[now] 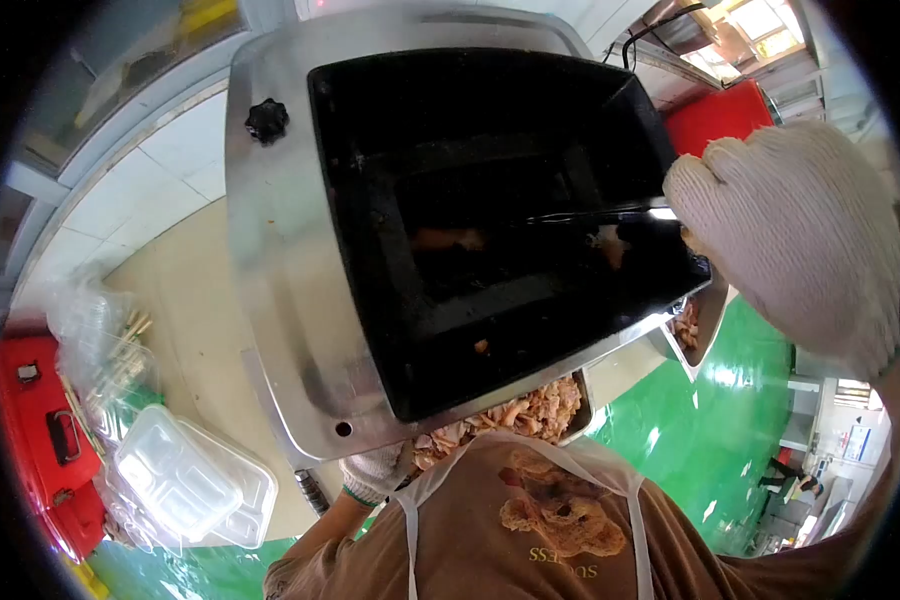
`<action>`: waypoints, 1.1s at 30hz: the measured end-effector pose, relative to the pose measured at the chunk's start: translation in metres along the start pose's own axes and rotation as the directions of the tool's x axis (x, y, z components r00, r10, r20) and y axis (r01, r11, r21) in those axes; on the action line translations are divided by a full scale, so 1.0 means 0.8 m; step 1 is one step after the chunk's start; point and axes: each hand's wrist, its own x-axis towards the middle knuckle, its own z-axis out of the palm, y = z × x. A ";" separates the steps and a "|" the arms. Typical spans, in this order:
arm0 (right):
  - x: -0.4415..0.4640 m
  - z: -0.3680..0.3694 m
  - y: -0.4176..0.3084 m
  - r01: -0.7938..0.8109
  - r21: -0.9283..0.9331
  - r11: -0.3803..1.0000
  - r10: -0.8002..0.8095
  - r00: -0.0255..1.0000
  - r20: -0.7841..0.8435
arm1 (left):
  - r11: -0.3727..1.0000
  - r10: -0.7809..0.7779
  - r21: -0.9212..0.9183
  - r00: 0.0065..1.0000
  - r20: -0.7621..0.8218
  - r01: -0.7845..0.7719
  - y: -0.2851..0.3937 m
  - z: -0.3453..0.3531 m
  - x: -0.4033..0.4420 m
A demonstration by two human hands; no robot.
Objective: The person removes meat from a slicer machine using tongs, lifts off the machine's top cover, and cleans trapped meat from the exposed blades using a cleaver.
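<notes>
A large black hopper (500, 350) set in a steel machine top (280, 250) fills the middle of the view. My right hand (800, 235), in a white knitted glove, is at the hopper's right edge with its fingers curled round the end of a thin shiny metal object (590, 214) that reaches into the hopper. My left hand (375, 470), also gloved, is low beside the machine's front edge, its fingers mostly hidden. Below the machine's edge lies a tray of cut meat pieces (520, 415), close to my left hand. A few small scraps stick inside the hopper.
Clear plastic compartment trays (195, 475) and plastic bags (95, 310) lie at the left, near a red case (40, 430). Another metal tray (710, 320) with meat is at the right. A red container (720, 120) stands behind. Another person (795, 480) is far right.
</notes>
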 end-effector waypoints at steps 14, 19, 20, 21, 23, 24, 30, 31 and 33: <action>-0.125 0.110 0.037 0.110 0.933 0.342 0.659 0.680 -0.322 | 0.997 -0.055 -0.081 0.886 -0.461 0.020 0.012 -0.002 -0.015; -0.160 0.216 -0.026 0.256 0.919 -0.301 0.753 0.655 0.065 | 0.987 -0.160 -0.094 0.694 -0.702 0.133 0.028 -0.018 -0.010; -0.165 0.253 -0.035 0.216 0.924 -0.315 0.725 0.683 0.088 | 0.981 -0.195 -0.131 0.678 -0.709 0.145 0.037 -0.025 -0.009; -0.164 0.289 -0.046 0.184 0.927 -0.327 0.698 0.709 0.105 | 0.975 -0.224 -0.156 0.670 -0.708 0.160 0.040 -0.026 -0.008; -0.163 0.324 -0.097 0.133 0.878 -0.459 0.646 0.728 0.227 | 0.959 -0.283 -0.201 0.656 -0.699 0.199 0.048 -0.028 -0.014; -0.156 0.357 -0.125 0.066 0.867 -0.493 0.582 0.766 0.272 | 0.955 -0.296 -0.224 0.662 -0.689 0.194 0.059 -0.029 -0.012; -0.099 0.446 -0.200 -0.392 0.872 -0.293 0.307 0.825 0.474 | 0.902 -0.394 -0.392 0.718 -0.574 0.182 0.113 0.010 -0.021; -0.087 0.454 -0.199 -0.377 0.894 -0.241 0.357 0.822 0.443 | 0.921 -0.364 -0.336 0.742 -0.563 0.196 0.125 0.010 -0.021; -0.058 0.467 -0.201 -0.344 0.930 -0.132 0.450 0.815 0.365 | 0.952 -0.291 -0.246 0.786 -0.546 0.182 0.143 0.009 -0.022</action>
